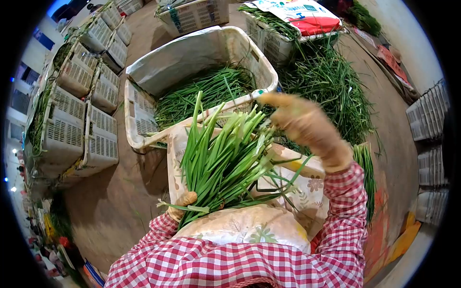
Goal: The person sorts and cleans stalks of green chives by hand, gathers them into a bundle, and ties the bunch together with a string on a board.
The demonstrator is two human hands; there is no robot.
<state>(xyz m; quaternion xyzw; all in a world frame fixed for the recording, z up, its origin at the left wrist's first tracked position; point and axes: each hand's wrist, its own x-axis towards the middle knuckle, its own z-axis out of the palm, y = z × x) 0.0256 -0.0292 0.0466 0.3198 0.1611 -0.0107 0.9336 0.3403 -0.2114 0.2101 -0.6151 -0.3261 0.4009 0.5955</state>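
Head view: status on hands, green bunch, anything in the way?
Left hand gripping green bunch at its near end. Right hand raised beside it, blurred, grip unclear. White crate just beyond, no plain obstruction.

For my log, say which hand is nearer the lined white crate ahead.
Right. The right hand is by the near-right corner of the lined crate; the left hand is farther back, gripping green stalks.

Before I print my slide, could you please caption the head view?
Left hand holds a bundle of green stalks; right hand hovers, blurred, near a white crate.
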